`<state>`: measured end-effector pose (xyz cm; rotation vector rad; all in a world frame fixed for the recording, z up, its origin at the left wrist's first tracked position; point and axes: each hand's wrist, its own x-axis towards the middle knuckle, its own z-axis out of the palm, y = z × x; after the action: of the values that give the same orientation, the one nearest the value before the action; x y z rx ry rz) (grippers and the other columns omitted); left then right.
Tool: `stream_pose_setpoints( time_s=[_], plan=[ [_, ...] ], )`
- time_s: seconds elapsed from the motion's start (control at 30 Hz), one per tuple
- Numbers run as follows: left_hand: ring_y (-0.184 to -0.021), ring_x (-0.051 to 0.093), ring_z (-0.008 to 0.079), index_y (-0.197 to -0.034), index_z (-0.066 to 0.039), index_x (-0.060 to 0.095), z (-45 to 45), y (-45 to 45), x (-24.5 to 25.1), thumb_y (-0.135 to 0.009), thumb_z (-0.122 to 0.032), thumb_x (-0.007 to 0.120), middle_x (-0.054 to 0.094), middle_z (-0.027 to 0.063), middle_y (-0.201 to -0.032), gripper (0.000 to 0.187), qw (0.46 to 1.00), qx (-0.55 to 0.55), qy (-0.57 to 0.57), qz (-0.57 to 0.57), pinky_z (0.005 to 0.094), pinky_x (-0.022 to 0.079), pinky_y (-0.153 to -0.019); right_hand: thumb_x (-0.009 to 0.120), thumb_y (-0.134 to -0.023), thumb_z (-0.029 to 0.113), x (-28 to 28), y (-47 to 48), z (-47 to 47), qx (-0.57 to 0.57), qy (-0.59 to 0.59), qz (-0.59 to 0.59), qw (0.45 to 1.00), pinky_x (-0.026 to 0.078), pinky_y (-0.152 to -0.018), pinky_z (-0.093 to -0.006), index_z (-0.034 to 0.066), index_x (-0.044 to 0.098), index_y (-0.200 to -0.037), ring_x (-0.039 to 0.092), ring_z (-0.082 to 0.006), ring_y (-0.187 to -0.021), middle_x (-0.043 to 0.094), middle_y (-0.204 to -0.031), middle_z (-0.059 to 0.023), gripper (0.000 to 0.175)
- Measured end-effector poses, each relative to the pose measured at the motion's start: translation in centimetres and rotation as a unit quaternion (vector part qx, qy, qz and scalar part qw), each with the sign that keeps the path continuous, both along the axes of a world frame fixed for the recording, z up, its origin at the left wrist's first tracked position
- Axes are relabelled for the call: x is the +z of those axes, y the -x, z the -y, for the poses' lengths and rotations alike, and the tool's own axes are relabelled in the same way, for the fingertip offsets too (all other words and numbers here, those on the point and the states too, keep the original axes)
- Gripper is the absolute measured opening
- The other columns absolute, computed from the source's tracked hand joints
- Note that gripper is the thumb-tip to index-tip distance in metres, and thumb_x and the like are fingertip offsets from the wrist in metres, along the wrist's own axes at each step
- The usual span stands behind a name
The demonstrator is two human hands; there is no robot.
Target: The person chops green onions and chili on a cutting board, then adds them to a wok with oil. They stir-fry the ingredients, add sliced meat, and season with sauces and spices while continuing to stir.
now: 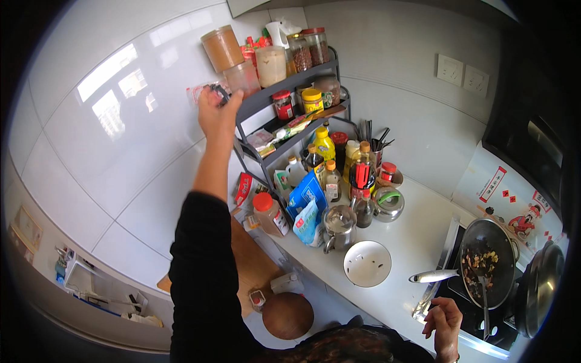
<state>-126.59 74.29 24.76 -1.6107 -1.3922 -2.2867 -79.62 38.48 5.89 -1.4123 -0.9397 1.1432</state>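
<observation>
My left hand (219, 111) reaches up to the left end of the top rack shelf. Its fingers are around a clear plastic packet (194, 94) with red print, and a dark clip-like piece (219, 94) shows between them. Right beside it, a frosted plastic canister (243, 78) carries a brown-filled canister (223, 48). Low at the right, my right hand (445, 323) hovers near the stove's front edge, fingers loosely curled and apart, nothing seen in it. A wok (494, 267) close by holds chopped food and a metal spatula (484, 297).
The dark spice rack (290, 86) bears jars and packets. Below it crowd several bottles, a blue bag (307, 195), a steel pitcher (340, 222) and a kettle (389, 206). A white bowl (366, 263) sits near the counter edge. Beyond the wok leans a dark lid (542, 290).
</observation>
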Motion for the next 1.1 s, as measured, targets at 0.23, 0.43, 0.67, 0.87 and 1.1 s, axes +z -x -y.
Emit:
stream_pose_setpoints(
  time_s=[0.23,0.43,0.67,0.87,1.1],
  plan=[
    [-0.098,0.06,0.0222,-0.126,0.001,0.056,-13.5,13.5,8.5,-0.082,-0.056,0.063,0.063,0.0199,-0.112,0.073,0.908,0.283,0.257,-0.172,0.0319,0.049,-0.085,0.06,-0.092,0.009,6.0,3.9,0.2,0.136,-0.026,0.21,0.968,0.052,-0.064,-0.0282,-0.0031,0.06,-0.113,0.066,-0.017,-0.068,0.068,-0.081,-0.0115,0.025],
    [-0.088,0.065,0.0193,-0.115,0.006,0.065,-22.3,16.3,10.7,-0.075,-0.046,0.079,0.068,0.0143,-0.106,0.067,0.965,0.022,0.216,-0.147,0.033,0.053,-0.08,0.053,-0.098,0.016,7.1,6.8,0.1,0.063,0.071,0.035,0.995,0.049,-0.057,-0.0234,0.0004,0.06,-0.115,0.059,-0.0081,-0.062,0.064,-0.078,-0.0049,0.024],
    [-0.086,0.067,0.0257,-0.112,0.012,0.063,-24.1,15.7,12.5,-0.068,-0.045,0.084,0.067,0.0165,-0.107,0.075,0.972,0.02,0.214,-0.093,0.0356,0.055,-0.078,0.052,-0.098,0.017,5.0,8.5,1.7,0.033,0.064,0.053,0.996,0.053,-0.056,-0.0228,0.0009,0.06,-0.115,0.062,-0.0096,-0.059,0.066,-0.077,-0.0059,0.024],
    [-0.093,0.066,0.0251,-0.112,0.013,0.062,-17.3,12.8,11.4,-0.067,-0.041,0.086,0.067,0.0179,-0.109,0.074,0.986,0.099,0.133,-0.027,0.0345,0.054,-0.084,0.052,-0.098,0.016,3.9,8.8,2.7,0.018,0.085,0.038,0.995,0.052,-0.055,-0.023,0.0004,0.06,-0.115,0.062,-0.0092,-0.058,0.066,-0.077,-0.0059,0.024],
    [-0.101,0.063,0.0245,-0.121,0.008,0.055,-5.0,7.1,8.3,-0.085,-0.019,0.073,0.063,0.0159,-0.115,0.049,0.967,-0.254,-0.01,0.016,0.0342,0.05,-0.091,0.059,-0.095,0.017,5.7,8.2,0.9,-0.001,-0.033,0.079,0.996,0.053,-0.057,-0.0256,-0.0014,0.055,-0.122,0.061,-0.0118,-0.062,0.063,-0.087,-0.0086,0.033]
  ],
)
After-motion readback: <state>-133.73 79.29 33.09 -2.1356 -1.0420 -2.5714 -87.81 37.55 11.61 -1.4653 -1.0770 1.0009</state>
